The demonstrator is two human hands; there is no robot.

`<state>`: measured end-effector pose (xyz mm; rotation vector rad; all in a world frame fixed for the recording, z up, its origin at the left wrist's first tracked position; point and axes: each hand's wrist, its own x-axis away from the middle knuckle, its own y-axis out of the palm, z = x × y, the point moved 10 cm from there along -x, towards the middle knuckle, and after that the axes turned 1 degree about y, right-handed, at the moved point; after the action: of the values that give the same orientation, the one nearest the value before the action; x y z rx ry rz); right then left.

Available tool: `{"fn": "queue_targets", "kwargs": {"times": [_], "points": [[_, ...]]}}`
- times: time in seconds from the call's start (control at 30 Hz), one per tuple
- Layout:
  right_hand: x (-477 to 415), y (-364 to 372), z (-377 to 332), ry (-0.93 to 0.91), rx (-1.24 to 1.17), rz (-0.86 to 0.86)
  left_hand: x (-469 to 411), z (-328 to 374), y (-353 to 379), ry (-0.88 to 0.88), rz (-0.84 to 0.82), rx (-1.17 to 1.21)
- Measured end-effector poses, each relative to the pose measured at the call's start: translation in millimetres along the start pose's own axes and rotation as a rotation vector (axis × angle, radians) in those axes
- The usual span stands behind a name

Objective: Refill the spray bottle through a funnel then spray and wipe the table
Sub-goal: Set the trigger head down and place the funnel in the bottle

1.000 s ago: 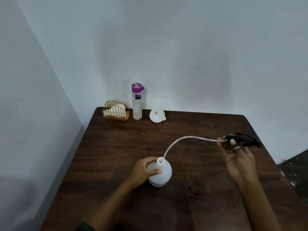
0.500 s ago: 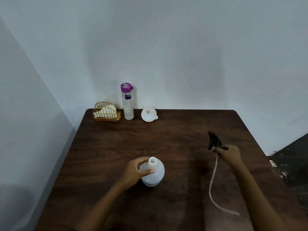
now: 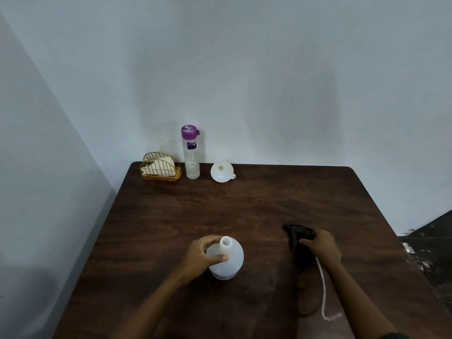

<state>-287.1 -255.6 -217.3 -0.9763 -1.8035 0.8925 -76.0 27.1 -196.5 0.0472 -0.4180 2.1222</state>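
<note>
A dark brown wooden desk (image 3: 269, 204) with rounded far corners is seen across the lower half of the view, its grain running from side to side. It is set into a corner of the room. A pale grey-blue back wall (image 3: 269, 81) is seen behind it from 11 to 2 o'clock, and a side wall (image 3: 36, 167) of the same colour is met at 9 o'clock. The seam between them slants down toward the desk's far corner at 10 o'clock. Soft, even light is cast on both walls, with faint shadows at 12 o'clock. A patch of dark floor (image 3: 430, 243), strewn with pale scraps, is shown at 3 o'clock past the desk's edge.
</note>
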Motion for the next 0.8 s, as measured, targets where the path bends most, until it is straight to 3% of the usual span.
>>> {"fn": "queue_targets", "kwargs": {"times": [0.1,0.2,0.5,0.6,0.7,0.8], "points": [[10,-22,-19,-0.043,0.127,0.179,-4,1,-5,0.003,0.044,-0.018],[19,-45,-64,-0.164,0.105,0.310,-11,0,-14,-0.006,0.102,-0.050],[-4,7,-265,-0.674,-0.066,0.041,-24,-6,-20,0.011,0.020,-0.090],[-31,36,-304,-0.624,-0.224,-0.067,-25,-12,-21,-0.014,0.027,-0.064],[-57,49,-318,-0.516,-0.315,-0.041,-26,-18,-19,-0.038,0.004,-0.040],[-64,68,-339,-0.578,-0.171,-0.113,-28,-23,-18,-0.057,-0.001,-0.067]]}}
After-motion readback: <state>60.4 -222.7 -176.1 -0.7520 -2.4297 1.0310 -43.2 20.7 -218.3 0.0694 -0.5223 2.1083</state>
